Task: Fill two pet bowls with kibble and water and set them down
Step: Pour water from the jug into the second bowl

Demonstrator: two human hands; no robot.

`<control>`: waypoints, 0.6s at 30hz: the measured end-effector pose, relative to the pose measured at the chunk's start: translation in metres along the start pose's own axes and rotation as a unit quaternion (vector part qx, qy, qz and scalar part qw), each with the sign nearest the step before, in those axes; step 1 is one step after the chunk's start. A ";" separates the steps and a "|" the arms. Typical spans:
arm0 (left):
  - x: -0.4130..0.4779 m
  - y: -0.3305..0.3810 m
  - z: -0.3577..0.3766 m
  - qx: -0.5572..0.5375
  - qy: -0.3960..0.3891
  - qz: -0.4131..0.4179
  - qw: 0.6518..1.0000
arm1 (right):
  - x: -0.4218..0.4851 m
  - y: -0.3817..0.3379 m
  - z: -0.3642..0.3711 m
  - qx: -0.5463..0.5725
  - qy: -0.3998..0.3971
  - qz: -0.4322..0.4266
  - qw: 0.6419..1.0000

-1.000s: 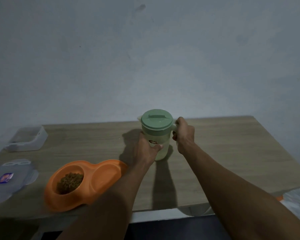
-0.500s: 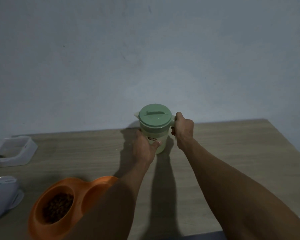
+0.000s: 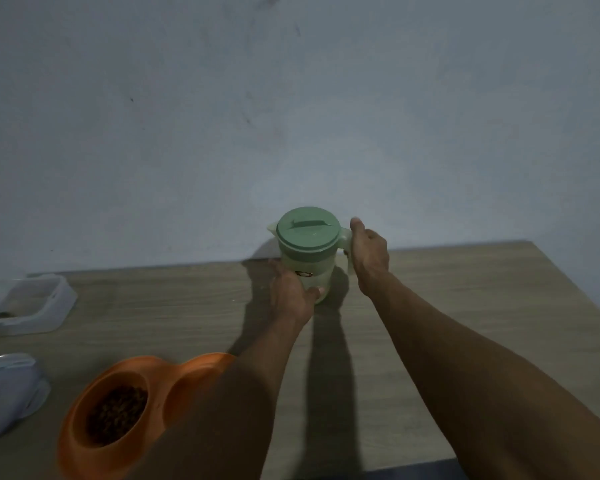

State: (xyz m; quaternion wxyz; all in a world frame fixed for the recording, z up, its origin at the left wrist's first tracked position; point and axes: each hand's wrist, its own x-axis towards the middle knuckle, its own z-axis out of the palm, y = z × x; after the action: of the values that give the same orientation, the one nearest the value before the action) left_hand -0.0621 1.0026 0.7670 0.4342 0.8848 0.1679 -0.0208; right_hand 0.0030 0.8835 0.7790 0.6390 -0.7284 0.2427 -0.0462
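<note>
A light wood-grain table (image 3: pixel 447 306) butts against a pale wall. Towards twelve o'clock stands a pale green plastic jug with a darker green lid (image 3: pixel 307 252). At nine o'clock lies an open clear plastic container (image 3: pixel 32 306). At eight o'clock rests a translucent lid (image 3: pixel 7 389). At seven o'clock sits an orange plastic double pet bowl (image 3: pixel 118 410), brown kibble (image 3: pixel 116 412) in its left well.

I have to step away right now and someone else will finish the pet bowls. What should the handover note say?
Left hand: cupped around the lower body of the green jug.
Right hand: closed on the jug's handle.
The jug is upright, lid on, at the far side of the table.
Orange double bowl: near left; left well holds kibble.
Done: kibble. Left: water in the right well, then set the bowl down.
</note>
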 end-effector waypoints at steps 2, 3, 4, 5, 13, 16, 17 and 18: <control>-0.008 -0.001 -0.002 0.008 0.006 -0.006 1.000 | -0.007 0.006 -0.008 0.008 0.016 -0.002 1.000; -0.012 -0.003 -0.004 0.014 0.016 -0.006 1.000 | -0.013 0.011 -0.013 0.014 0.036 0.013 0.999; -0.019 -0.005 -0.007 0.021 0.027 -0.004 0.999 | -0.020 0.017 -0.018 0.014 0.057 0.029 0.998; -0.027 -0.006 -0.011 0.026 0.033 -0.004 0.999 | -0.029 0.023 -0.022 0.002 0.073 0.042 0.996; -0.092 -0.031 -0.070 0.072 0.037 0.022 0.996 | -0.137 0.057 -0.013 -0.202 -0.050 0.003 0.978; -0.111 -0.057 -0.104 0.082 0.040 0.024 0.996 | -0.179 0.064 0.002 -0.252 -0.107 -0.002 0.962; -0.115 -0.068 -0.117 0.083 0.039 0.021 0.996 | -0.191 0.066 0.009 -0.259 -0.119 0.002 0.958; -0.119 -0.079 -0.129 0.084 0.038 0.016 0.996 | -0.201 0.069 0.015 -0.263 -0.129 0.009 0.956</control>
State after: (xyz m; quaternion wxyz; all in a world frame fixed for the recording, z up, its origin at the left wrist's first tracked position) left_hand -0.2132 1.1142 0.8087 0.3514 0.9211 0.1676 0.0063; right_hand -0.1884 0.9755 0.7595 0.4512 -0.8683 0.1683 0.1187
